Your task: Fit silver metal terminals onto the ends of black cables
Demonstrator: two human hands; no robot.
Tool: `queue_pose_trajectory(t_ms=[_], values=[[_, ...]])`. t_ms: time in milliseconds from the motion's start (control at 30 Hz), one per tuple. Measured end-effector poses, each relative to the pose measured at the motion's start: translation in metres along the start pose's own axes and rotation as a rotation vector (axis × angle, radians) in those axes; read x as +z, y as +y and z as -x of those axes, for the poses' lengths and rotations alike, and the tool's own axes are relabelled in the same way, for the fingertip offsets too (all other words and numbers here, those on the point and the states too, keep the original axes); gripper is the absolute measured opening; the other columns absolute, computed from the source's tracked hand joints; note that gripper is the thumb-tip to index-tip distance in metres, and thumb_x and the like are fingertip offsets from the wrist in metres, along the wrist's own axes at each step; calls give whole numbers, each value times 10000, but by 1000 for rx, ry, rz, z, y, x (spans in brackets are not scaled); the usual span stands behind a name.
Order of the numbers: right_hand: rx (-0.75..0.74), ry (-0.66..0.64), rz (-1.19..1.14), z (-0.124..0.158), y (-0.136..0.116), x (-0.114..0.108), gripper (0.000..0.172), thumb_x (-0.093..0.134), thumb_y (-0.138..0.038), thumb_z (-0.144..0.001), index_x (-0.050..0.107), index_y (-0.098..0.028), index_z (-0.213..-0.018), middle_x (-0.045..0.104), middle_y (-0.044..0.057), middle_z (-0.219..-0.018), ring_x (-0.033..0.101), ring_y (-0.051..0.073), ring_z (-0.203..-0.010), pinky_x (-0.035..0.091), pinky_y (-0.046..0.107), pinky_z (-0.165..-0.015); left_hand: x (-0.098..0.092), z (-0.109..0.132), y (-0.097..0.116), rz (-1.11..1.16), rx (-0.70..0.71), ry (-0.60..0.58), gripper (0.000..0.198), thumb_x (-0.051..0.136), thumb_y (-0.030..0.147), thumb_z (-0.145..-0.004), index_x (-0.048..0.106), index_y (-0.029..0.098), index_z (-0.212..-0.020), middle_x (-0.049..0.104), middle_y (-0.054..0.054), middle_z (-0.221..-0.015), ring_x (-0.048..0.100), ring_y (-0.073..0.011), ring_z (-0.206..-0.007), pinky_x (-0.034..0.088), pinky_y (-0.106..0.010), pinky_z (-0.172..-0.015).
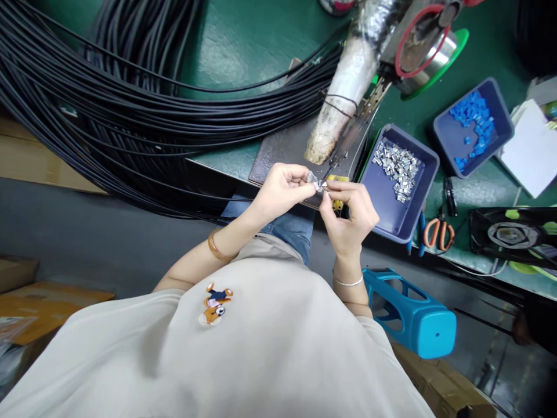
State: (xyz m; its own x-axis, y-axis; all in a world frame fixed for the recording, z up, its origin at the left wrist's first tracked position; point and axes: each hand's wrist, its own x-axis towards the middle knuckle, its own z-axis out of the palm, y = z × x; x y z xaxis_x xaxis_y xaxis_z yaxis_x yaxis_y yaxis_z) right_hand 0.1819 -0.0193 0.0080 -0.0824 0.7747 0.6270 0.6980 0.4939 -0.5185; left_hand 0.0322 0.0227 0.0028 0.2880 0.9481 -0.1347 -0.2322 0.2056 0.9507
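Observation:
My left hand [284, 188] and my right hand [351, 213] meet at the table's front edge, fingertips almost touching. Between them is a small silvery metal piece [321, 186], pinched by my right thumb and fingers. The left thumb and forefinger are pressed together beside it; what lies inside that pinch is too small to make out. A black cable [217, 197] passes behind my left wrist, and its end is hidden. Just beyond the fingers is the blunt tip of a tape-wrapped tube [334, 104]. A yellow object [338, 179] shows behind my right hand.
Thick loops of black cable [174, 119] cover the left of the green table [235, 35]. Right of my hands are a tray of metal shells [374, 203], a tray of blue parts [491, 142], orange-handled scissors [438, 232], a fan [513, 235] and a wire spool [435, 58]. A blue stool [418, 319] stands below.

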Motion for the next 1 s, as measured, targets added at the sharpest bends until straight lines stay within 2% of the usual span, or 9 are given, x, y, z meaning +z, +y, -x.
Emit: queue_pose_trajectory(t_ms=[333,1000], values=[[-18,-4,9,2,1,0,162,660,-86,-830,583,-228,-821,743,3,-921,713,143,-871,578,288,-795,-3,1,-1,-47,6,-13,137,612,130,-652,554,128,-528,478,34,-500,398,-49,-506,282,-190,-489],[-2,6,43,1,1,0,123,657,-125,-854,621,-241,-842,740,0,-932,715,149,-878,589,308,-815,0,1,4,-20,-5,-11,149,637,144,-673,562,128,-545,481,29,-514,404,-50,-512,291,-191,-493]])
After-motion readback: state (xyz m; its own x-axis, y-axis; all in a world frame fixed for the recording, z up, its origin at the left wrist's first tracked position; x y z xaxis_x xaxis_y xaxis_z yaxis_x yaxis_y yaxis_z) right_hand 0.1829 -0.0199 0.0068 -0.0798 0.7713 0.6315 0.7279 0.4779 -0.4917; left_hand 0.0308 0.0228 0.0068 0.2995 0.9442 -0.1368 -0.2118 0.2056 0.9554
